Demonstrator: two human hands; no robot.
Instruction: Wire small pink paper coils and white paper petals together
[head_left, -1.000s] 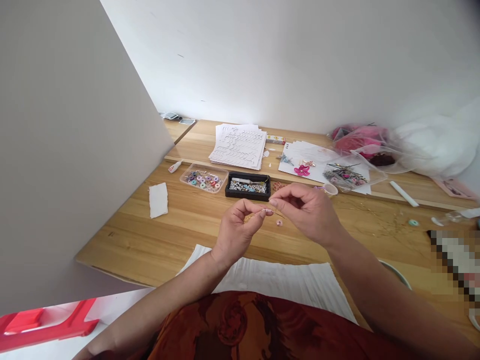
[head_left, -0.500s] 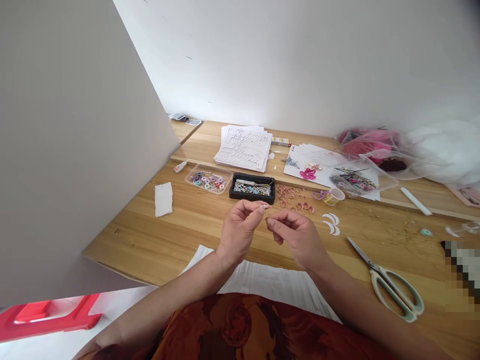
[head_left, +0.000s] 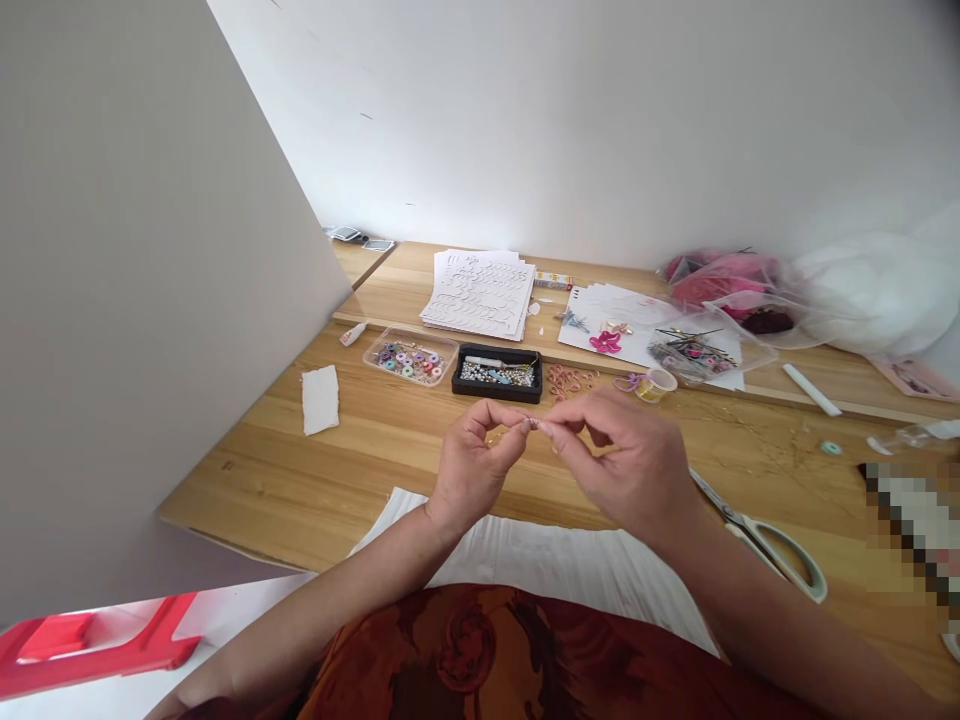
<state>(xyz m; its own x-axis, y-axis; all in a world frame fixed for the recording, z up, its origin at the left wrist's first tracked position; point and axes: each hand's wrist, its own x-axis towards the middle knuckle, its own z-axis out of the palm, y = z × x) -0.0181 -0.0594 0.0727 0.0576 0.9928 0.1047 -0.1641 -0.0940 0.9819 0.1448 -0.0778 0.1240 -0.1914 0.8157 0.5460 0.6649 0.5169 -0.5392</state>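
Observation:
My left hand [head_left: 474, 458] is closed in a pinch on a small pink-and-white piece [head_left: 533, 423], held above the table edge. From the other side my right hand [head_left: 634, 455] pinches at the same piece, thumb and forefinger pressed together. Most of it is hidden by the fingertips, so its kind cannot be made out. Just beyond the hands stands a black tray [head_left: 459, 388] of small silvery beads. Pink curled pieces [head_left: 570, 382] lie to the right of that tray.
A clear box [head_left: 367, 362] of colourful spools, paper sheets [head_left: 480, 290], a plastic bag [head_left: 701, 355] of stems and a small tub [head_left: 657, 385] stand farther back. Scissors [head_left: 765, 540] lie by my right forearm. A white cloth [head_left: 321, 400] is at left.
My right hand has moved up and inward to meet the left fingertips at the small piece. A thin strand visible between the hands before is now hidden. The view has shifted slightly.

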